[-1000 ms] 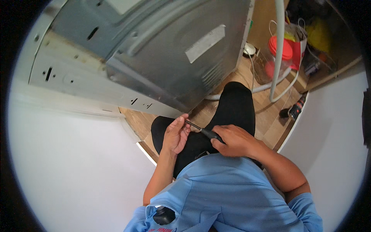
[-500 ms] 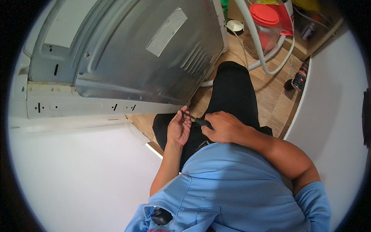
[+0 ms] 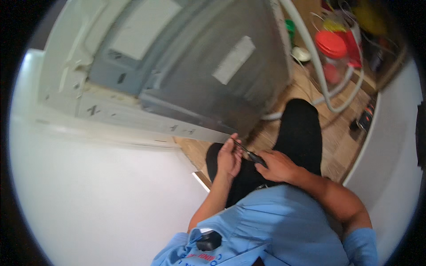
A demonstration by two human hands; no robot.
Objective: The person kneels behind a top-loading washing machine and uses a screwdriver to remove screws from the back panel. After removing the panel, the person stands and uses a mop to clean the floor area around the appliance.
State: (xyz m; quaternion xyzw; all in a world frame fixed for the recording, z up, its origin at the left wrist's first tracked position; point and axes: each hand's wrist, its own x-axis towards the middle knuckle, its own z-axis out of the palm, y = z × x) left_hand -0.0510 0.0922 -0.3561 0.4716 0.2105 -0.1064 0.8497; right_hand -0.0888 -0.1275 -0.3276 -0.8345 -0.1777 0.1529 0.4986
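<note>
My right hand (image 3: 278, 166) is closed around the black handle of a screwdriver (image 3: 256, 158), its thin shaft pointing up and left. At the front end of that shaft, the fingers of my left hand (image 3: 229, 158) are pinched together, palm partly turned up. The screwdriver's tip is hidden at those fingers, and I cannot make out whether a screw is there. Both hands are beside the lower corner of a large appliance with a grey metal back panel (image 3: 191, 84) and a white lower frame (image 3: 155, 126). A pale label (image 3: 234, 60) is on the panel.
White hoses (image 3: 320, 77) loop beyond my knee, near a red-lidded clear jar (image 3: 331, 44) and a round white object (image 3: 301, 54). A black and orange tool (image 3: 364, 117) stands by the white panel (image 3: 390, 146) on the right. A white surface (image 3: 97, 190) fills the left.
The view has shifted, so the whole scene sits further right and lower, with some blur. Both hands keep the same hold at the appliance's corner.
</note>
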